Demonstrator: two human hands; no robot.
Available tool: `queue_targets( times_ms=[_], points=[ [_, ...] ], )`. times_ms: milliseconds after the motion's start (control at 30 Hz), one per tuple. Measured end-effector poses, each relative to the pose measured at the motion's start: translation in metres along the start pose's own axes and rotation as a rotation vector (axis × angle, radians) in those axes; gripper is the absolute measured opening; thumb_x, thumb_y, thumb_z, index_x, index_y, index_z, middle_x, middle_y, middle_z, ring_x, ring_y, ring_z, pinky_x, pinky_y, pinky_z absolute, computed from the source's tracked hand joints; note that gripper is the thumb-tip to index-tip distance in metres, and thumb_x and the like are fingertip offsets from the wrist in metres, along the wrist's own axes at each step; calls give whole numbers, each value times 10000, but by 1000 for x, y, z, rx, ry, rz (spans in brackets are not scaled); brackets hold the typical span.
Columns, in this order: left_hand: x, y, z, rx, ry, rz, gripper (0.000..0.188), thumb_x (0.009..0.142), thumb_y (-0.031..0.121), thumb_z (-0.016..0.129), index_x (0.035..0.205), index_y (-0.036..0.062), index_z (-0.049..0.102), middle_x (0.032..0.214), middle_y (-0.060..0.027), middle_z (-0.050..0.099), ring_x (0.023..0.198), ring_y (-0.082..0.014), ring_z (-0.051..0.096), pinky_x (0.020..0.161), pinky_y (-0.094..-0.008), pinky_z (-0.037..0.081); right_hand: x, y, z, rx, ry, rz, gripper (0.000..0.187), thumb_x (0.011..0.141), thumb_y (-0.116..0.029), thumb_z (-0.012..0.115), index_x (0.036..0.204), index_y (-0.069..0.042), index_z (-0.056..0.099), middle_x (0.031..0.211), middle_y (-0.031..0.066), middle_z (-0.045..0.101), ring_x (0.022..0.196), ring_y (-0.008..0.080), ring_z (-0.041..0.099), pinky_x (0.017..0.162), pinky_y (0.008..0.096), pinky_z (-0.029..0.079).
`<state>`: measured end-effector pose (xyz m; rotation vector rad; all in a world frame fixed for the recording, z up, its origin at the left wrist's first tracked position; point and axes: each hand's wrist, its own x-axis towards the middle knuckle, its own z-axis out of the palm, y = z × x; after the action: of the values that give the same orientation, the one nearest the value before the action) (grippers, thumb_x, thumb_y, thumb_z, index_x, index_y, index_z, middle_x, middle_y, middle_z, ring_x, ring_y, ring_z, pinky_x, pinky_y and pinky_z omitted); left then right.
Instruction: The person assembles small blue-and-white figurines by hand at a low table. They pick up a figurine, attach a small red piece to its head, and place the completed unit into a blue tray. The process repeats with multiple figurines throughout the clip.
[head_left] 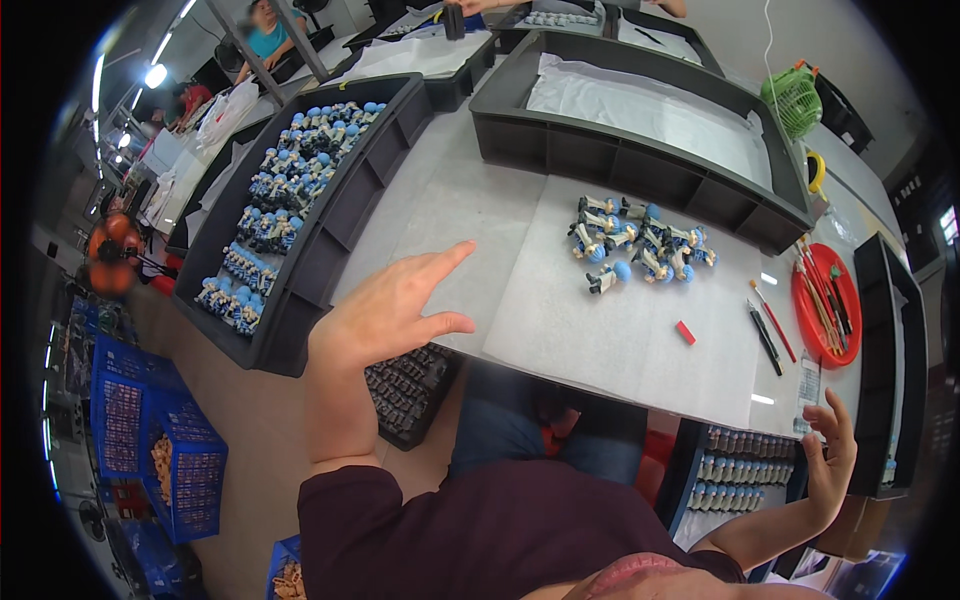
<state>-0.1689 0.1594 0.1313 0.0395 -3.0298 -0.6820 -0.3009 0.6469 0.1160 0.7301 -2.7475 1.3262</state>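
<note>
My left hand [395,305] hovers over the near left part of the table, fingers stretched out and thumb apart, holding nothing. To its left stands a dark grey tray [340,235] packed with small blue-headed figurines [290,180]. My right hand [828,455] is raised off the table's near right edge, its fingers apart and nothing visible in them. A loose cluster of figurines [640,238] in blue and white lies on the white sheet [560,310] in front of me. One figurine [608,277] lies a little nearer than the others.
A large grey tray [640,155] with a white liner stands behind the cluster. At right are a red oval dish [853,345] of brushes, a black pen [765,338], a thin red brush [775,325] and a small red block [685,333]. A green fan [795,100] stands at the back right.
</note>
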Motion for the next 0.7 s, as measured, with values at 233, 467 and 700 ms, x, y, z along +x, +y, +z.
queue_targets(
  times_ms=[233,467,700],
  points=[
    [-2,-2,3,-53,-20,62,681,762,286,677,1303,0,378,1171,-252,518,1089,-372,493,911,-391,401,2,3,10,-30,38,0,569,799,-327,661,1240,-14,485,930,112,637,905,180,580,832,317,412],
    [-2,-2,6,-43,-39,16,678,768,286,673,1310,11,372,1179,-247,516,1091,-373,493,911,-392,401,6,-4,15,-23,20,-16,556,798,-313,663,1232,-12,488,908,111,640,891,176,580,814,313,411],
    [0,-1,5,-50,-73,-10,732,754,314,687,1336,28,347,1232,-237,488,1132,-368,470,949,-389,370,5,-2,16,-31,31,-14,557,796,-317,665,1228,-12,491,901,113,641,885,181,583,811,317,418]
  ],
)
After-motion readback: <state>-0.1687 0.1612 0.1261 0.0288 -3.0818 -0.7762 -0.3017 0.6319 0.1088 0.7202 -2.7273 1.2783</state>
